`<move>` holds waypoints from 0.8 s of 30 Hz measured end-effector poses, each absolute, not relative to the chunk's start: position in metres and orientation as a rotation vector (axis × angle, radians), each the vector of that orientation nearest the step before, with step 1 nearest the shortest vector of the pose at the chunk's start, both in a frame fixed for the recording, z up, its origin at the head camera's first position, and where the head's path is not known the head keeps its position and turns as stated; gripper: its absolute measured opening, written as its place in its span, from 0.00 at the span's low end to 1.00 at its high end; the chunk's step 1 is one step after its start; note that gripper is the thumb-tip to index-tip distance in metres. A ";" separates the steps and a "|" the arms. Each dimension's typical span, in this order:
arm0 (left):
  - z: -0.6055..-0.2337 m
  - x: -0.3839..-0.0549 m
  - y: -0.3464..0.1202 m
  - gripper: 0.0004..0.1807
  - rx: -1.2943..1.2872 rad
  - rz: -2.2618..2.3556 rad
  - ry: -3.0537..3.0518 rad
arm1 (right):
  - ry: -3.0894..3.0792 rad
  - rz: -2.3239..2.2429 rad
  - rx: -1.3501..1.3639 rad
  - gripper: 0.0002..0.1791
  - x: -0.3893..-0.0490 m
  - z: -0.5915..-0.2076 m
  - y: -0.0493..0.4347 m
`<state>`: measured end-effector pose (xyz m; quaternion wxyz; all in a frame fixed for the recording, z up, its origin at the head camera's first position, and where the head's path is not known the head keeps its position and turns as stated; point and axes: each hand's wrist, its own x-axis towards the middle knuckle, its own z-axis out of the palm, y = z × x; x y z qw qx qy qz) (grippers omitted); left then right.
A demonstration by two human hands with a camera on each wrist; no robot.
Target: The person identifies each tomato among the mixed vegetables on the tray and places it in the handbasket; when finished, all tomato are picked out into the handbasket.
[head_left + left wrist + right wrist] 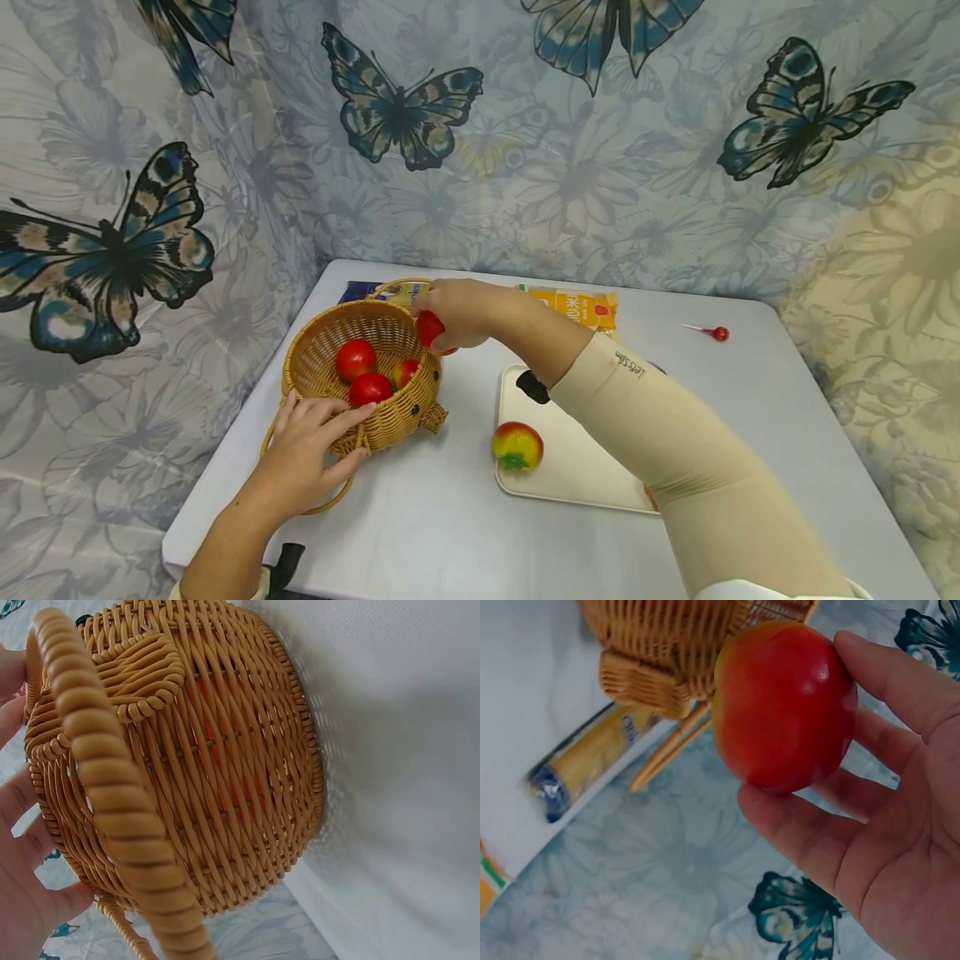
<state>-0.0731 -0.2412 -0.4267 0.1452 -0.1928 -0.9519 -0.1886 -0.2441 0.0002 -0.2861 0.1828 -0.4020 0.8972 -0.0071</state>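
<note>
My right hand point(459, 312) grips a glossy red apple point(786, 705) with a yellowish side, just over the right rim of a wicker basket point(318, 354). In the right wrist view, thumb and fingertips close around the fruit. The basket, with woven handles and small dark eyes, holds two red fruits point(356, 360) and a red-yellow one point(406, 372). My left hand point(303, 446) rests on the basket's near rim, its fingers fairly straight and spread. The left wrist view shows those fingertips at the rim, beside a thick handle point(112, 780).
A cream tray point(577, 467) bears a red-yellow fruit with green leaves point(517, 447); my right sleeve hides part of it. Behind lie an orange packet point(577, 307) and a blue-and-yellow packet point(592, 761). A small red-ended pointed item point(718, 333) sits far right.
</note>
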 end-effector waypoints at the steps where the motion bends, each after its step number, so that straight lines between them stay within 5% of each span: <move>1: -0.427 -0.073 -0.242 0.31 -0.554 -0.541 -2.743 | 2.532 -0.023 -1.143 0.31 -0.244 -0.285 -0.004; 24: -0.427 -0.074 -0.240 0.29 -0.558 -0.548 -2.760 | 2.491 0.040 -1.261 0.34 -0.232 -0.320 -0.068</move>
